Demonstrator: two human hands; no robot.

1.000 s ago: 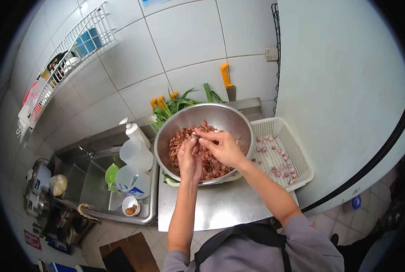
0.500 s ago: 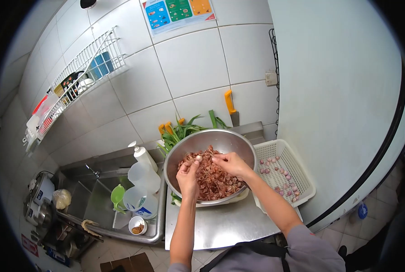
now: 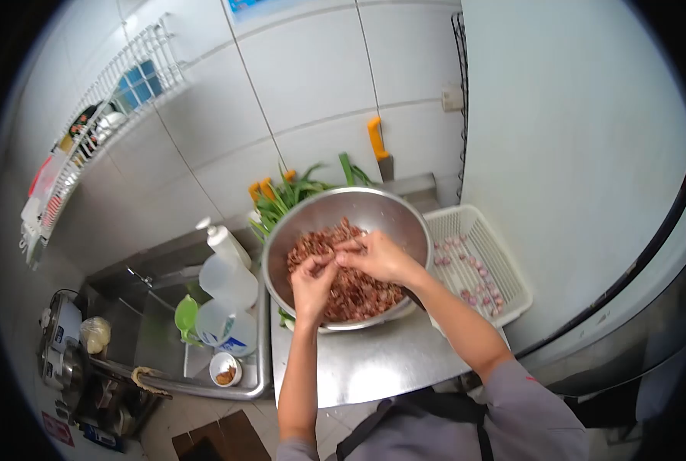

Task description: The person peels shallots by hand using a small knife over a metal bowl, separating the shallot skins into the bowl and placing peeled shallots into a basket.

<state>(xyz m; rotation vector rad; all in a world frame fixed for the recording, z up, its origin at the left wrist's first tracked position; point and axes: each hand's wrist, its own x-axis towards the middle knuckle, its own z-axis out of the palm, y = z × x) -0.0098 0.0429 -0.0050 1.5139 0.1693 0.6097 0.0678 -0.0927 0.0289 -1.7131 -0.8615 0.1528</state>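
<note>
A large steel bowl [image 3: 412, 223] holds a heap of reddish-brown peels or pieces [image 3: 362, 300]. Over the heap my left hand [image 3: 313, 284] and my right hand [image 3: 377, 257] meet, fingertips almost touching. Both are closed in a pinch; whatever lies between the fingers is too small and hidden to name. To the right of the bowl, a white perforated basket [image 3: 521, 301] contains several small pinkish bulbs [image 3: 481, 276]. Green leaves [image 3: 281, 207] lie behind the bowl.
Left of the bowl is a steel sink [image 3: 158, 323] with clear plastic containers [image 3: 227, 280], a green strainer [image 3: 186, 316], a pump bottle [image 3: 224, 244] and a small white cup [image 3: 225, 369]. A yellow-handled knife [image 3: 377, 142] stands against the tiled wall.
My hands were apart half a second ago, with a small pale bulb at my left fingertips. They have now come together, and the bulb no longer shows clearly. The camera view has shifted.
</note>
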